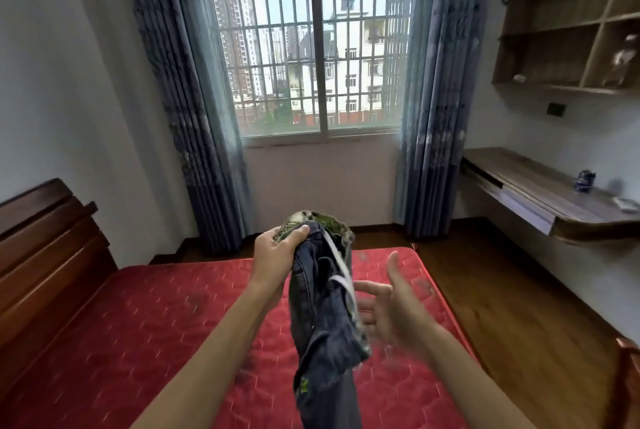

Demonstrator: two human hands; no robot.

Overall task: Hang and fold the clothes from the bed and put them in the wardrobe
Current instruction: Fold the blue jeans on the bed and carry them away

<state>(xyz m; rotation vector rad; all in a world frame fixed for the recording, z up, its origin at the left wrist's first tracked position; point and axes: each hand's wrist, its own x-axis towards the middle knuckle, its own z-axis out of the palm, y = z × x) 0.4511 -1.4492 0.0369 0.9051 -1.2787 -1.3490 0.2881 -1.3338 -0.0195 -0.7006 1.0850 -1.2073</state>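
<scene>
My left hand (277, 252) grips the waistband of dark blue jeans (322, 318) with a patterned green lining and a white drawstring, holding them up over the bed. The legs hang down out of the bottom of the view. To the right of the jeans, my right hand (391, 307) is open with the palm turned inward and the fingers spread; it is blurred, and the fingertips are close to or brushing the cloth. Below lies the red quilted mattress (156, 324) of the bed. No wardrobe is in view.
A dark wooden headboard (45, 241) stands at the left. Ahead is a barred window (318, 58) between blue curtains. On the right wall hang a wooden desk (554, 193) with a blue can (584, 180) and open shelves (568, 41). Wooden floor runs right of the bed.
</scene>
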